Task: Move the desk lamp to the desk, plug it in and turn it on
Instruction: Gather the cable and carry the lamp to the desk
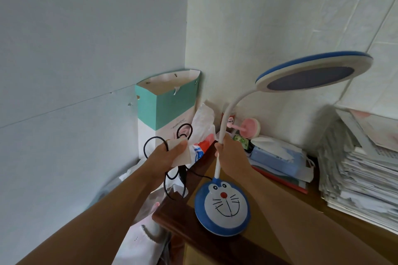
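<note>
Right hand (233, 157) grips the desk lamp (223, 204) neck, cartoon-face base on the surface (323, 241); left hand (168, 157) holds coiled black cord (150, 142). Far left, a teal paper bag (165, 105) stands open.

Right hand (233, 157) grips the desk lamp (224, 127) neck; left hand (168, 157) holds its coiled cord (150, 144)

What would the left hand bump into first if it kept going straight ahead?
Probably the teal-and-white paper bag standing in the corner, just beyond the left hand and its coiled black cord; depth is hard to judge.
</note>
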Available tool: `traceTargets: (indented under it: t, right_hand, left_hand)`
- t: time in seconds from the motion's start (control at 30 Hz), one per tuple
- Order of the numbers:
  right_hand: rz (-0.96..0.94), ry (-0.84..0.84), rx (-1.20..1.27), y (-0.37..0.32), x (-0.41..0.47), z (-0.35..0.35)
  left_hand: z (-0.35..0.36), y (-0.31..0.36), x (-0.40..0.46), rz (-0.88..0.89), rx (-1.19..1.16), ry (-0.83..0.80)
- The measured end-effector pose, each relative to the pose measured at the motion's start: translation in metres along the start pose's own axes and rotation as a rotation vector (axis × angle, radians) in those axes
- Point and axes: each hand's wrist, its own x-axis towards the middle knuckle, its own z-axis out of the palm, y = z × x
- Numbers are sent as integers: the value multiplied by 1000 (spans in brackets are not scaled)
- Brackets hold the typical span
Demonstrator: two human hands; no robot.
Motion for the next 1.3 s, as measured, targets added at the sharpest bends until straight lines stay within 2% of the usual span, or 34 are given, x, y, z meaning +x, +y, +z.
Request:
traceTargets:
  t: [0.13,0.3,0.5,0.8,1.03,1.3]
  right_hand:
    - [99,9,106,-4,-8,-15]
    - [31,29,65,1,-31,-38]
    - [27,65,-35,12,-64,-72]
    - [97,109,62,33,-147,-138]
    - [97,125,-25,50,-214,-173]
    - [235,213,81,60,-280,-206]
  left_hand:
    - [11,4,-3,10,41,-8]
    - [36,11,-16,35,68,-62]
    - [72,18,-46,59,161,-38]
    - [135,21,-133,110,176,-92]
    - [173,10,-191,104,222,-117]
    - [209,12,-228,117,210,-204]
